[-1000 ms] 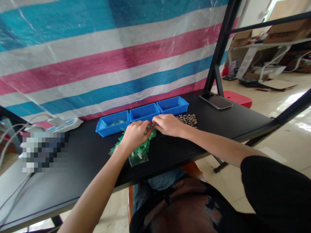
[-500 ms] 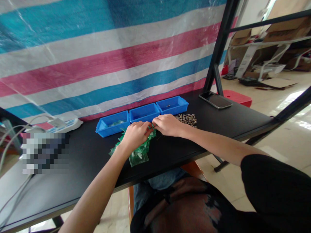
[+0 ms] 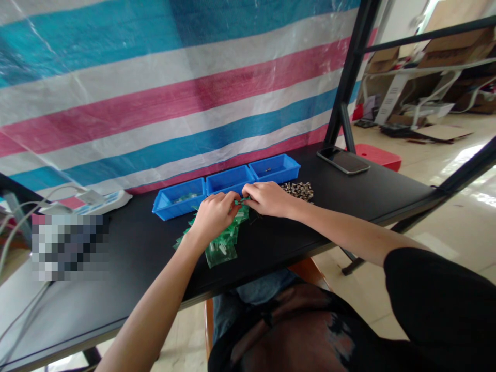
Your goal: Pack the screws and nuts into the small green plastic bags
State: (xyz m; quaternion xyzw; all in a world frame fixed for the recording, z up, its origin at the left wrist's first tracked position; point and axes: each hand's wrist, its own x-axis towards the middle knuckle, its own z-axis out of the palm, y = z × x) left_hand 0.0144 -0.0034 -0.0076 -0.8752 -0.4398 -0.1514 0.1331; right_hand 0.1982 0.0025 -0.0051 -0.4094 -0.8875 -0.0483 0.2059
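My left hand (image 3: 217, 213) and my right hand (image 3: 269, 198) meet over the table, fingertips almost touching. Between them is a small green plastic bag (image 3: 240, 201), pinched by both hands; its contents are too small to make out. Beneath and beside my left hand lies a pile of green plastic bags (image 3: 221, 250), some with pale little pieces inside. Just beyond my right hand is a heap of small metal parts (image 3: 300, 190), partly hidden by that hand. Three blue bins stand in a row behind: left bin (image 3: 179, 198), middle bin (image 3: 229, 180), right bin (image 3: 274, 166).
On the black table (image 3: 341, 201), a phone (image 3: 344, 159) lies at the back right. A power strip (image 3: 106, 202) with cables sits at the left, near a blurred-out object (image 3: 70, 248). A striped sheet (image 3: 186, 98) hangs behind; a black frame post (image 3: 346, 82) rises at right.
My fingers have shifted slightly around the small green bag, and a bit more of it shows between them. The bins, pile and heap stay where they were.
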